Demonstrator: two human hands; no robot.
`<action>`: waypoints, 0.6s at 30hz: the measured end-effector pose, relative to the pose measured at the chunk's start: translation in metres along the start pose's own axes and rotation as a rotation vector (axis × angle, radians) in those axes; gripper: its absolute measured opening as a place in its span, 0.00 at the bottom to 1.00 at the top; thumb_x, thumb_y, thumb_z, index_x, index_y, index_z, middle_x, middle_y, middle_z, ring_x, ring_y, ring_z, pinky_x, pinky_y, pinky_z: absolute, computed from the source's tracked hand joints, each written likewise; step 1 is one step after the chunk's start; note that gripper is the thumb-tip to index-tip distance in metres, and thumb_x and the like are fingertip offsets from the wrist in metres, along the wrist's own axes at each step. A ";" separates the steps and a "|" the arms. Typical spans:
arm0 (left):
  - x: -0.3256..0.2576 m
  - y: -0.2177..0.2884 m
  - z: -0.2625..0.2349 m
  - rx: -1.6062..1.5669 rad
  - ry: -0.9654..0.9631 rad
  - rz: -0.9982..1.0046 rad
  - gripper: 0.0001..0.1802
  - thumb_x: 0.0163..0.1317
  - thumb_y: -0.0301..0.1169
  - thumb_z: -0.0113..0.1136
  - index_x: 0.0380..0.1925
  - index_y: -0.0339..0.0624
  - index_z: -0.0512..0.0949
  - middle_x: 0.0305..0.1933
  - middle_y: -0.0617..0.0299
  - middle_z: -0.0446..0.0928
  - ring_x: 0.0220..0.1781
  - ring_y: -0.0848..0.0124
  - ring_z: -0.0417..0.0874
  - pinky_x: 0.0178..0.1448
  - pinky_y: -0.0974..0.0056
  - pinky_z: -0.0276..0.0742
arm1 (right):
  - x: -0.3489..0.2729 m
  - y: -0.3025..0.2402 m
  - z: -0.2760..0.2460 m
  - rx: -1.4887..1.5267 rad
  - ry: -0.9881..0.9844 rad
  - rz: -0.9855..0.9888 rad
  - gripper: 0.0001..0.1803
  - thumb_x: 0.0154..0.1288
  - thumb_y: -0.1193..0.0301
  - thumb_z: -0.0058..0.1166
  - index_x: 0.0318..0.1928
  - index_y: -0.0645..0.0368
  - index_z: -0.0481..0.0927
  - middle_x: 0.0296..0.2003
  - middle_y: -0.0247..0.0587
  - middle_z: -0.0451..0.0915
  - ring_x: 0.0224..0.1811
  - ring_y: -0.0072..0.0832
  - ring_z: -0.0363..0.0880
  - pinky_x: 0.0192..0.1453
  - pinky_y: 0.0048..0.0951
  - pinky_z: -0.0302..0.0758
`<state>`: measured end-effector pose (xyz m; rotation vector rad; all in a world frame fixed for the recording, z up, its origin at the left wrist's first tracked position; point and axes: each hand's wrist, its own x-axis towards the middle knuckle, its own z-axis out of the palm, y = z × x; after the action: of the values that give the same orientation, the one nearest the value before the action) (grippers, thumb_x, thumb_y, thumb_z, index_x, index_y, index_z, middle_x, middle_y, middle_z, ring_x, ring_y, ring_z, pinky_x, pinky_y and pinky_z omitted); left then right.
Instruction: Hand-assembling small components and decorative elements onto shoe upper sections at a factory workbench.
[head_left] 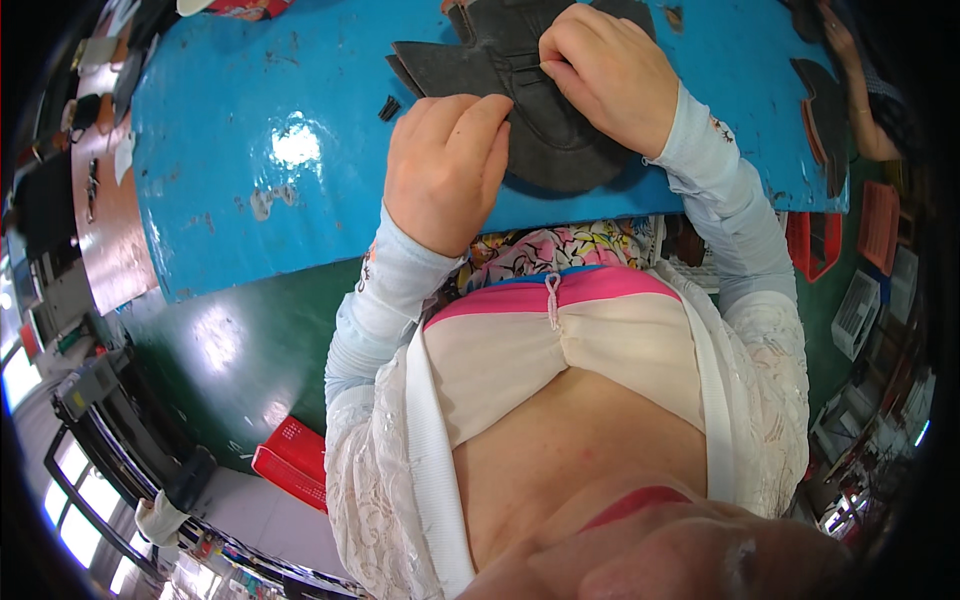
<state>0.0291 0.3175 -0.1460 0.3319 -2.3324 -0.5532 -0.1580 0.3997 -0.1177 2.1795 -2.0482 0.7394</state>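
Observation:
A dark grey leather shoe upper [560, 120] lies on the blue tabletop, with stitched seams and a row of short slots across its middle. Over its left side, my left hand [440, 170] is closed, thumb and forefinger pinched together beside the slots. My right hand [615, 80] comes in from the other side, also pinched, its fingertips just above the slots. Anything between either pair of fingertips is too small to make out. Close to my left knuckles sits a small black ribbed piece [389, 107]. My right hand hides part of the upper's far side.
The blue table [230, 190] has a glossy, scuffed top. More dark leather pieces [825, 125] are stacked at its right edge, near another person's arm [865, 110]. Red baskets [292, 460] and a white crate [856, 313] stand on the green floor.

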 end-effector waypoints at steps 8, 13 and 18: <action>0.023 0.009 -0.007 0.112 -0.267 -0.030 0.17 0.50 0.21 0.59 0.44 0.37 0.79 0.27 0.56 0.74 0.31 0.58 0.75 0.37 0.58 0.72 | 0.002 0.003 0.007 -0.040 0.032 -0.044 0.05 0.54 0.74 0.54 0.30 0.58 0.71 0.27 0.42 0.69 0.30 0.42 0.73 0.34 0.40 0.70; 0.028 0.007 -0.003 0.193 -0.311 0.001 0.20 0.49 0.23 0.59 0.45 0.36 0.79 0.27 0.55 0.72 0.32 0.57 0.76 0.38 0.56 0.73 | -0.003 0.002 0.004 0.116 0.222 -0.031 0.07 0.49 0.76 0.56 0.32 0.56 0.76 0.29 0.39 0.73 0.28 0.40 0.72 0.32 0.38 0.69; 0.027 0.009 -0.002 0.218 -0.292 0.005 0.20 0.48 0.23 0.59 0.45 0.37 0.79 0.27 0.55 0.72 0.31 0.56 0.76 0.37 0.55 0.73 | -0.009 -0.008 0.002 -0.070 0.192 -0.059 0.07 0.45 0.76 0.58 0.29 0.53 0.79 0.32 0.34 0.75 0.33 0.35 0.73 0.35 0.34 0.68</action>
<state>0.0102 0.3140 -0.1246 0.3662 -2.6833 -0.3640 -0.1498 0.4083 -0.1204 2.0345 -1.8801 0.8222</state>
